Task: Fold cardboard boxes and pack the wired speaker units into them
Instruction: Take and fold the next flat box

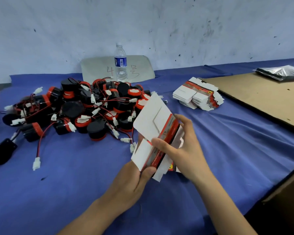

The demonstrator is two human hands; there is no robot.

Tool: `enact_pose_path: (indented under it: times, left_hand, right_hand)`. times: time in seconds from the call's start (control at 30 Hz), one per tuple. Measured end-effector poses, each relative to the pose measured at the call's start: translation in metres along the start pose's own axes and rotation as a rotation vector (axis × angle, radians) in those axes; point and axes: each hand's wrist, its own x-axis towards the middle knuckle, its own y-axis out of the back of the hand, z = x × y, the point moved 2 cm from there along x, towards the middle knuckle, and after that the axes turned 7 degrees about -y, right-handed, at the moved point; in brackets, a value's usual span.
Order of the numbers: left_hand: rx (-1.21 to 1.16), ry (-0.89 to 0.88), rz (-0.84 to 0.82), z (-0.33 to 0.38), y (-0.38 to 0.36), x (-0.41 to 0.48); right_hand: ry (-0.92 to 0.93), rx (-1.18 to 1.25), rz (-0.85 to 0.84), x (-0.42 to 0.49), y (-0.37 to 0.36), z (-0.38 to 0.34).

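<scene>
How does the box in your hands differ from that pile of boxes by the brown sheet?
The held box is one piece, raised off the blue cloth and tilted, flaps spread; the pile holds many pieces lying flat. The left hand and right hand grip the held box; nothing touches the pile. Both are white card with a red printed band.

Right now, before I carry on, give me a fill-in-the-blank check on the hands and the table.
1. The left hand and right hand hold the same cardboard box above the ____ cloth.
2. The water bottle stands ____ behind the pile of speaker units.
3. The red figure on the grey board is ____.
4. The stack of flat boxes lies to the pile's ____.

Missing words: blue; upright; 4; right
</scene>
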Motion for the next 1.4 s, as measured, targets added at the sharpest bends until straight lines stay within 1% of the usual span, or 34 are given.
enact_pose_path:
  times: [0.07,0.13,0.17,0.23,0.3,0.37,0.4,0.43,0.5,0.53,0.63,0.67,0.73,0.8,0.87,0.93,1.0,1.03,1.07,1.13,1.2,1.27,1.33,1.4]
  left_hand:
    - [-0.01,-0.079,-0.022,0.004,-0.002,0.003]
    - [-0.054,-0.184,0.018,0.01,0.0,0.005]
    - [-0.092,-0.218,0.059,0.016,0.002,0.007]
    - [-0.117,-0.273,0.197,0.022,0.006,0.008]
    - [-0.075,-0.305,0.368,0.018,0.012,0.009]
    - [-0.102,-0.154,0.541,0.01,0.023,0.013]
    - [-0.108,-0.094,0.585,0.005,0.028,0.014]
    - [-0.108,-0.071,0.599,0.001,0.031,0.014]
    - [-0.102,-0.034,0.592,-0.007,0.037,0.013]
    - [-0.104,-0.016,0.586,-0.01,0.038,0.015]
    - [-0.131,-0.017,0.56,-0.012,0.036,0.017]
    - [-0.105,-0.033,0.545,-0.011,0.036,0.017]
    - [-0.023,-0.08,0.511,-0.009,0.036,0.014]
    - [0.004,-0.137,0.482,-0.007,0.036,0.013]
    - [0.045,-0.18,0.428,-0.005,0.037,0.015]
    - [0.227,-0.257,0.314,-0.003,0.035,0.019]
    - [0.379,-0.346,0.151,-0.003,0.029,0.019]
    - [0.44,-0.377,0.102,-0.003,0.026,0.019]
    - [0.473,-0.399,0.083,-0.004,0.023,0.018]
    - [0.43,-0.412,0.088,-0.006,0.019,0.017]
    - [0.224,-0.36,0.103,-0.008,0.018,0.016]
    - [-0.015,-0.255,0.157,-0.011,0.019,0.016]
    - [-0.118,-0.179,0.234,-0.012,0.023,0.016]
    - [-0.114,-0.175,0.273,-0.012,0.025,0.016]
  right_hand:
    - [0.038,0.119,-0.013,-0.004,-0.007,0.0]
    - [0.09,0.198,-0.02,-0.007,-0.011,-0.001]
    - [0.116,0.213,-0.033,-0.009,-0.012,-0.003]
    - [0.171,0.199,-0.089,-0.011,-0.01,-0.01]
    - [0.227,0.183,-0.223,-0.015,-0.01,-0.016]
    - [0.201,0.201,-0.394,-0.024,-0.02,-0.017]
    - [0.167,0.213,-0.462,-0.029,-0.026,-0.017]
    - [0.14,0.22,-0.495,-0.033,-0.033,-0.016]
    - [0.089,0.249,-0.484,-0.035,-0.04,-0.014]
    - [0.054,0.291,-0.441,-0.033,-0.04,-0.014]
    - [-0.099,0.488,-0.225,-0.019,-0.026,-0.01]
    - [-0.167,0.56,-0.199,-0.013,-0.021,-0.006]
    - [-0.291,0.702,-0.21,-0.002,-0.009,0.003]
    - [-0.339,0.727,-0.247,0.004,0.002,0.006]
    - [-0.354,0.676,-0.295,0.007,0.011,0.009]
    - [-0.376,0.609,-0.373,0.007,0.016,0.009]
    - [-0.38,0.533,-0.44,0.009,0.016,0.009]
    - [-0.369,0.482,-0.468,0.011,0.014,0.008]
    - [-0.334,0.435,-0.53,0.006,0.014,0.006]
    - [-0.315,0.411,-0.617,0.001,0.012,0.002]
    - [-0.312,0.517,-0.714,-0.001,0.009,-0.001]
    - [-0.211,0.534,-0.783,-0.004,0.008,0.001]
    - [-0.095,0.475,-0.793,-0.004,0.005,0.003]
    - [-0.002,0.431,-0.744,-0.004,0.0,0.001]
